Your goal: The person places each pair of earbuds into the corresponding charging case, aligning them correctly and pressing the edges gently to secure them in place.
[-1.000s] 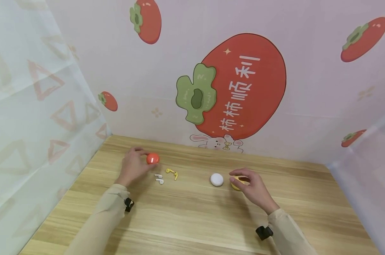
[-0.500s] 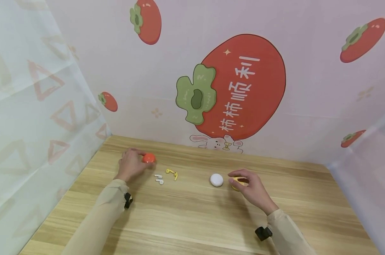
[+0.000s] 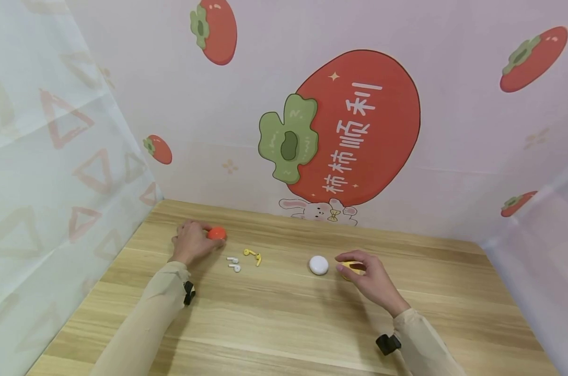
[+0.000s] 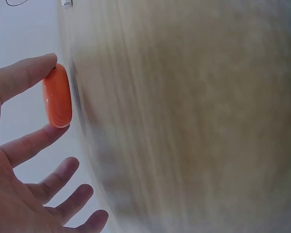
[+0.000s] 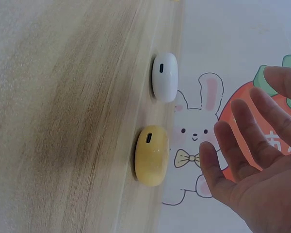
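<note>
At the back left of the table, my left hand point(image 3: 189, 244) holds a glossy orange-red earbud case point(image 3: 217, 233). In the left wrist view, thumb and index finger pinch that case point(image 4: 58, 96) at its two ends, while the other fingers stay spread. My right hand point(image 3: 372, 278) hovers by a yellow earbud case on the right half of the table. The right wrist view shows the hand's fingers loosely bent and apart from the yellow case point(image 5: 152, 155), holding nothing. Just left of it lies a white earbud case point(image 3: 319, 265); both cases have a charging port facing the camera.
Two white earbuds point(image 3: 234, 268) and two yellow earbuds point(image 3: 258, 259) lie on the wooden table point(image 3: 265, 313), right of the left hand. A persimmon-printed backdrop point(image 3: 453, 156) rises along the table's back edge, and side sheets point(image 3: 39, 183) stand at left and right.
My left hand has shifted slightly left with the orange-red case in its pinch. The right hand keeps about the same place, and the earbuds and the white case lie as before.
</note>
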{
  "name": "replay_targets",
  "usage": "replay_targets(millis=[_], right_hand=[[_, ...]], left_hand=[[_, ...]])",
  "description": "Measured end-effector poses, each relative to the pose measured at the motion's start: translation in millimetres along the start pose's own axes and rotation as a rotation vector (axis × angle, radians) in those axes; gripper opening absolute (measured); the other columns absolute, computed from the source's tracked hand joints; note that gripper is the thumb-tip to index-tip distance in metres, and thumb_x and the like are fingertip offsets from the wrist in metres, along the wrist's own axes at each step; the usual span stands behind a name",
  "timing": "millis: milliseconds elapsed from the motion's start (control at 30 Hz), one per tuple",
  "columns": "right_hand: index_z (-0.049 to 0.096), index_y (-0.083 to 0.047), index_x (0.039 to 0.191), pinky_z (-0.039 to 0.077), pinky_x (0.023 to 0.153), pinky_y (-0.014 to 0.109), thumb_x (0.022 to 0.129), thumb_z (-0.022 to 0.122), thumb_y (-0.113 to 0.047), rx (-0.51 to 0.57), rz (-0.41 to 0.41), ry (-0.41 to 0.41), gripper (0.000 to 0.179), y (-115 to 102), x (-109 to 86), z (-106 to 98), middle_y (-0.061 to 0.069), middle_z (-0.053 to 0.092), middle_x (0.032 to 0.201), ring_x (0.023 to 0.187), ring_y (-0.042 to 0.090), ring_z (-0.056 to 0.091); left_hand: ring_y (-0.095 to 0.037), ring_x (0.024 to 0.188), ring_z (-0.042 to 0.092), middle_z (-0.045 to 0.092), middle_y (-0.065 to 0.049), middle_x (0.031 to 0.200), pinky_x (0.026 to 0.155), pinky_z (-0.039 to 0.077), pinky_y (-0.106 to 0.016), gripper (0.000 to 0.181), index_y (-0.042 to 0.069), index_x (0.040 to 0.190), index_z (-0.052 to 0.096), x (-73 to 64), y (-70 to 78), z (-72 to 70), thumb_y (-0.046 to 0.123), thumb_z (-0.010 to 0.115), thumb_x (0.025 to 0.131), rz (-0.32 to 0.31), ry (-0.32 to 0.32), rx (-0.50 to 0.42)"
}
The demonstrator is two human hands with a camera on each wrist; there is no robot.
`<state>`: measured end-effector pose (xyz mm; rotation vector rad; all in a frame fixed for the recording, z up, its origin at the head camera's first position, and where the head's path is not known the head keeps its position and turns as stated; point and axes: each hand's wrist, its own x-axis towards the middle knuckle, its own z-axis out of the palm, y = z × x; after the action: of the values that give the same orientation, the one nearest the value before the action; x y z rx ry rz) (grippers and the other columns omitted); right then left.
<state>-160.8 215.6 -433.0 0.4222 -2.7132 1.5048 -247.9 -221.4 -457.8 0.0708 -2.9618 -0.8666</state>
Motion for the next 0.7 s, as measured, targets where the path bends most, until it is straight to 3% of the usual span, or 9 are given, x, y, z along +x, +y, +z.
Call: replay_targets(millis=[700], right_hand=[[0.073,-0.004,0.113,0.048,0.099,0.058,0.093,0.075,-0.012,-0.012,-0.005,-0.013,0.022,0.2,0.4,3.9,0.012,0.071,0.114,0.111,0.029,0.064]], left_hand=[[-0.056,0.119,0.039,0.05,-0.033,0.125,0.087,0.033,-0.07,0.059,-0.001,0.12,0.07,2.0,-3.2,0.9,0.045,0.077,0.084,-0.048,-0.032,0.011]])
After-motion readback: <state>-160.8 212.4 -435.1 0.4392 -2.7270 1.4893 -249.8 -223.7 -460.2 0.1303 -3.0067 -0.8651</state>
